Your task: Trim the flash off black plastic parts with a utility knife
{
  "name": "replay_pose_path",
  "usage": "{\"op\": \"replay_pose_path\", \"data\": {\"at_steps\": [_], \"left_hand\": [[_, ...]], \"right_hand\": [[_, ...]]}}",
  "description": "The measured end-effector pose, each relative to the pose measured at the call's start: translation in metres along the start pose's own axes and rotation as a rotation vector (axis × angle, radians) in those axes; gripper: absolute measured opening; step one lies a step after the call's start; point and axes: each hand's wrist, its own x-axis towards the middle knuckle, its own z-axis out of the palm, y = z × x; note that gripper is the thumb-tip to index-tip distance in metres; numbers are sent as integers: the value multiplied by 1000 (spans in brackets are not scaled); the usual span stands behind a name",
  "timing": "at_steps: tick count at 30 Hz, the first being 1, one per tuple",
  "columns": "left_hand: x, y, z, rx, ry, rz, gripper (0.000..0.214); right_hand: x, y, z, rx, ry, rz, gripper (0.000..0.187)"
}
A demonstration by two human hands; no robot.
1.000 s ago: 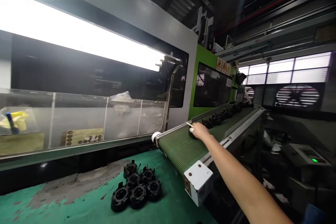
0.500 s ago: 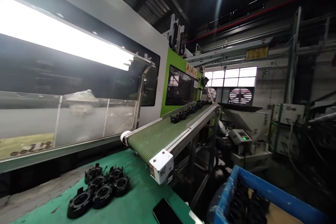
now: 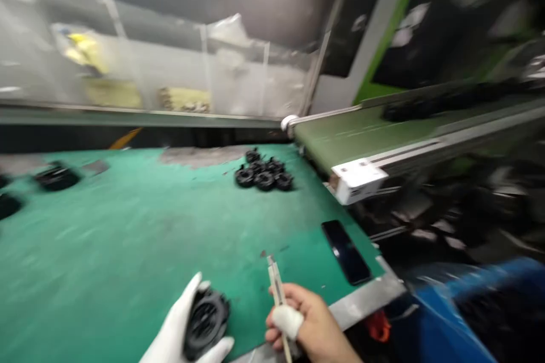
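Note:
My left hand (image 3: 172,329), in a white glove, grips a round black plastic part (image 3: 207,320) at the front edge of the table. Bare except for a white cover on the thumb, my right hand (image 3: 304,317) is closed around a slim utility knife (image 3: 276,283). The knife's tip points up and away from me, to the right of the black part and apart from it. Farther back on the green tabletop (image 3: 140,238) lies a cluster of similar black parts (image 3: 264,173).
A black phone (image 3: 347,252) lies near the table's right edge. Behind it, a green conveyor belt (image 3: 344,133) with dark parts ends over the table corner. More black parts (image 3: 57,176) lie at far left. A blue crate (image 3: 438,306) stands at lower right.
The view has swung down and left from the conveyor to the tabletop. Both hands, the held black part and the knife are now in view; none of them showed before.

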Motion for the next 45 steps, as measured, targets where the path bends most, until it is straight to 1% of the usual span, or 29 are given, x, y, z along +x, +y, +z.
{"op": "replay_pose_path", "data": {"at_steps": [1,2,4,7,10,15,18,20,22,25,27,31,36,41,45], "left_hand": [[-12,-11,-7,19,-32,-60,79],[-21,-19,-13,22,-74,-99,86],[-29,-23,-19,9,-140,-145,90],[-27,-16,-22,-12,-170,-150,93],[-25,-10,-23,-54,-208,-151,98],[-27,-8,-30,-119,-277,-172,105],[-24,-9,-36,-158,-342,-204,108],[-21,-11,-39,-150,-355,-177,105],[-19,-14,-40,-129,-360,-122,100],[-18,-19,-39,-110,-362,-74,96],[-18,-21,-37,-109,-353,-62,95],[-18,-23,-36,-109,-337,-41,95],[-17,-24,-35,-112,-331,-30,91],[-17,-25,-35,-116,-328,-32,90],[-16,-25,-35,-107,-327,-23,90]], "right_hand": [[-1,7,0,-2,17,30,72],[-2,13,-2,-30,23,51,67],[-5,19,-6,-124,30,60,60],[-12,24,-9,-241,65,25,56],[-17,26,-6,-280,76,19,52],[-16,22,-3,-311,18,67,45],[-16,16,-9,-418,-75,63,41],[-15,9,-16,-575,-138,-6,34],[-15,0,-22,-772,-203,-128,31],[-12,-15,-25,-1063,-320,-310,46],[-10,-25,-22,-1225,-386,-397,51],[-3,-37,-15,-1454,-404,-515,49],[6,-48,-15,-1627,-402,-588,57],[9,-61,-13,-1666,-458,-647,56],[9,-63,-7,-1694,-471,-679,54]]}}
